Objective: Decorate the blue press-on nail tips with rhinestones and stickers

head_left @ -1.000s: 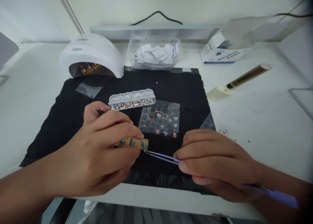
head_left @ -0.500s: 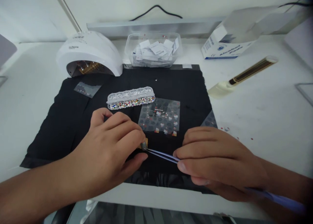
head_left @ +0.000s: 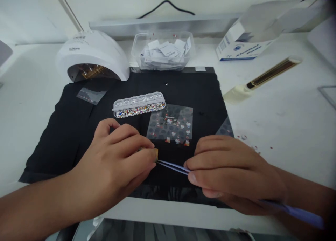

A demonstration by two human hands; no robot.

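My left hand (head_left: 122, 157) is closed around a small tan wooden piece (head_left: 156, 154), whose right edge shows past the fingertips. Between my thumb and fingers in my right hand (head_left: 225, 169) is a pair of light purple tweezers (head_left: 173, 166), their tips touching or very near the piece at my left fingertips. What lies right at the tips is mostly hidden by my left fingers. Just beyond both hands, a clear sticker sheet (head_left: 172, 123) with white cat characters lies on the black mat (head_left: 189, 87). A clear compartment case of colourful rhinestones (head_left: 139, 104) overlaps its corner.
A white nail lamp (head_left: 96, 55) stands at the back left, beside a clear tub (head_left: 162, 64) of white packets. To the right are an alcohol pads box (head_left: 244, 48), a brush with a gold handle (head_left: 273, 73) and red bits. A clear film piece (head_left: 91, 95) lies left.
My left thumb has closed up against the fingers, covering the dark shiny nail-shaped bit that showed on the wooden piece. The tweezers stay at the same spot; the view has shifted slightly.
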